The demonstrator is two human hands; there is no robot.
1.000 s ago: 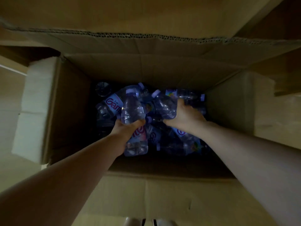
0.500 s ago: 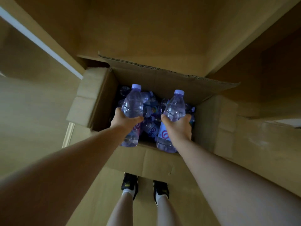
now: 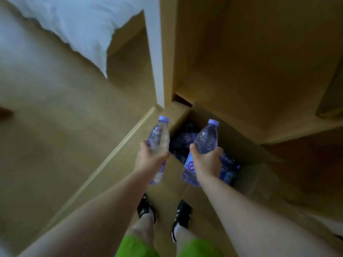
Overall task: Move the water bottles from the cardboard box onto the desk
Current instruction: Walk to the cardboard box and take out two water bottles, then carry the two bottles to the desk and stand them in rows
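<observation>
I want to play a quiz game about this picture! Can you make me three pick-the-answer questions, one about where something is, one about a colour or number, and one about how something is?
1. Where are the rest of the water bottles?
A. on the bed
B. in the cardboard box
C. on the floor by the shoes

2. What colour are the caps on the two held bottles?
A. red
B. green
C. pale purple

3. How are the two held bottles?
A. lying flat
B. upright with caps on
C. upside down

Answers:
1 B: more bottles lie inside the open cardboard box.
2 C: the left hand holds the left bottle and the right hand the right bottle; both caps are pale purple.
3 B: both point cap-up, closed.
</observation>
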